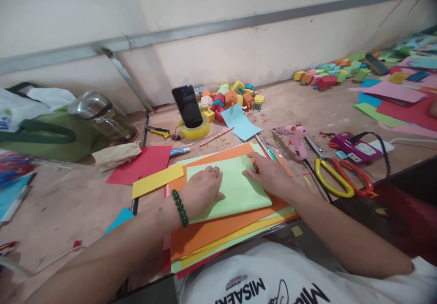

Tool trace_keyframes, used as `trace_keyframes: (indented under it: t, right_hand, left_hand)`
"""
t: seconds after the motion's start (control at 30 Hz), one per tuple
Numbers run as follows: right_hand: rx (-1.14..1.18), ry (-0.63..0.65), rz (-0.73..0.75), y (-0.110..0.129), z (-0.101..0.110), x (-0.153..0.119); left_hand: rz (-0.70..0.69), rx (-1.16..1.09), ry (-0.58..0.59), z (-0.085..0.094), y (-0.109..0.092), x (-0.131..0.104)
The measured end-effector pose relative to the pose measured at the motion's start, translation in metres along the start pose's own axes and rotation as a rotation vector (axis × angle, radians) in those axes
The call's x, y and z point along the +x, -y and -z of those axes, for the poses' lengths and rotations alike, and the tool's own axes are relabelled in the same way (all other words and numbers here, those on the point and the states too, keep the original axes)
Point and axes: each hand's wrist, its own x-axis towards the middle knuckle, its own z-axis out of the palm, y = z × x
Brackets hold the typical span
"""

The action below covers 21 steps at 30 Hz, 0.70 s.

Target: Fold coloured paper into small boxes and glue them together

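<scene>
A light green sheet, which looks folded, lies on a stack of coloured paper with orange on top. My left hand, with a green bead bracelet at the wrist, presses on the sheet's left part with its fingers bent and the thumb apart. At the sheet's upper right corner my right hand pinches the edge between thumb and fingers. A yellow strip and a red sheet lie left of the stack.
Behind the stack are a phone on a yellow tape roll, small paper boxes and a blue sheet. To the right lie a pink glue gun and large scissors. A glass bottle lies at left.
</scene>
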Motion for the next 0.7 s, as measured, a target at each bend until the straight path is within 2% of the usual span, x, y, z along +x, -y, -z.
trace_keyframes:
  t: [0.1, 0.17, 0.23, 0.33, 0.43, 0.5, 0.6, 0.7]
  right_hand:
    - [-0.030, -0.133, 0.137, -0.004, 0.002, 0.000]
    - [-0.061, -0.168, 0.285, -0.004, 0.007, -0.001]
    - [-0.051, -0.112, 0.470, -0.001, 0.013, -0.005]
    - [-0.003, 0.103, 0.692, 0.010, 0.021, -0.014]
    - [0.021, 0.316, 0.755, 0.021, 0.026, -0.024]
    - [0.017, 0.381, 0.766, 0.026, 0.026, -0.029]
    - [-0.012, 0.384, 0.802, 0.030, 0.023, -0.032]
    - [-0.073, 0.368, 0.818, 0.033, 0.018, -0.036]
  left_hand:
    - [0.008, -0.020, 0.011, 0.000, -0.005, -0.002]
    - [0.015, -0.013, 0.020, -0.001, -0.005, -0.005]
    - [-0.004, -0.009, 0.028, -0.003, -0.004, -0.008]
    - [-0.084, -0.060, 0.013, -0.007, 0.002, -0.013]
    - [-0.183, -0.179, 0.063, -0.005, 0.010, -0.016]
    - [-0.195, -0.245, 0.143, -0.001, 0.015, -0.016]
    - [-0.148, -0.249, 0.257, 0.007, 0.018, -0.014]
    - [-0.124, -0.226, 0.307, 0.010, 0.019, -0.013]
